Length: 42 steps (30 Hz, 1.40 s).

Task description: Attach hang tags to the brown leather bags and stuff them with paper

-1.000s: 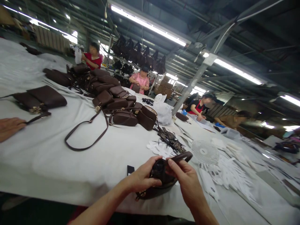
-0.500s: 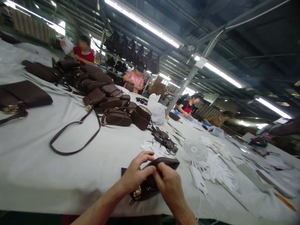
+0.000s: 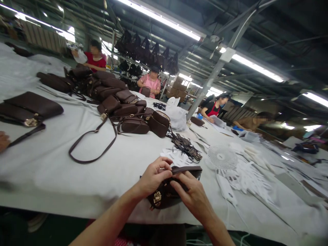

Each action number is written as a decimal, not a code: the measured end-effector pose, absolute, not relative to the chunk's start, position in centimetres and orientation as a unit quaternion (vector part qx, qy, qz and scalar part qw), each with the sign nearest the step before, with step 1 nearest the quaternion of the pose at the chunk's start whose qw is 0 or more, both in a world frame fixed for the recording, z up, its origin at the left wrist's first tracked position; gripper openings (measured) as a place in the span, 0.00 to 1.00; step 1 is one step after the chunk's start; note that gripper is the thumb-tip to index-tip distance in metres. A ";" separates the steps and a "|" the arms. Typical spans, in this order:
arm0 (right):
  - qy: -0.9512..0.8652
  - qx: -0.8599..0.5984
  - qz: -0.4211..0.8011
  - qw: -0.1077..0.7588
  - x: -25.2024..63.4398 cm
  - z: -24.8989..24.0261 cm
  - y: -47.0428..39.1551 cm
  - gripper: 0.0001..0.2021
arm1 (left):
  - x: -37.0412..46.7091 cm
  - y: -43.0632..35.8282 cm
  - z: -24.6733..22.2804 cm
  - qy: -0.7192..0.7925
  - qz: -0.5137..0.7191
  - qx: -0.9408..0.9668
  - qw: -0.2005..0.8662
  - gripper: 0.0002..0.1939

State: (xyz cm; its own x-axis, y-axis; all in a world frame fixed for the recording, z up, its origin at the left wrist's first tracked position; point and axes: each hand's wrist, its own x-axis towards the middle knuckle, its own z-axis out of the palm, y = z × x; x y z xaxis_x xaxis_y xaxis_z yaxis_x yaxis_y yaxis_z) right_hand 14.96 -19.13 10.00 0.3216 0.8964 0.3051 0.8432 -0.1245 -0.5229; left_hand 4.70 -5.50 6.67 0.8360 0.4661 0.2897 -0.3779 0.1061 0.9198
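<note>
A small dark brown handbag (image 3: 167, 199) with a gold ornament (image 3: 157, 196) on its side lies at the near edge of the white-covered table. My left hand (image 3: 155, 175) pinches the bag's upper edge or strap between thumb and fingers. On the other side, my right hand (image 3: 192, 192) grips the bag near its top, fingers at the upper edge and thumb toward the front. Both hands cover much of the top, so whether the bag is open or closed is hidden. Hang tags with black cords (image 3: 185, 146) lie just beyond the hands.
A heap of brown handbags (image 3: 133, 123) fills the table's left centre, one strap (image 3: 89, 160) looping forward. A white fan (image 3: 222, 158) stands right, beside white strips (image 3: 248, 181). Another person's hand (image 3: 3, 140) is at the left edge, near a brown bag (image 3: 38, 106). Several people work farther back.
My view has shifted a little. My right hand's fingers have spread along the bag's upper edge, and its thumb has come apart from my left hand. Another person's hand has appeared at far left.
</note>
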 end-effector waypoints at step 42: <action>-0.707 -0.707 0.037 0.009 17.3 12.9 -17.5 0.07 | 3.6 -6.4 7.8 0.091 0.239 0.753 0.606 0.07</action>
State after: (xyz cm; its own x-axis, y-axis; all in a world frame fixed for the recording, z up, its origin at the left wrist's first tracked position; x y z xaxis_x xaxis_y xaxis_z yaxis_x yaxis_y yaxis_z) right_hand 17.33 -17.46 12.92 -0.0011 0.9992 -0.0392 0.9979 -0.0014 -0.0646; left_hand 3.61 -6.45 7.84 0.8694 0.4263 0.2498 -0.1531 -0.2482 0.9565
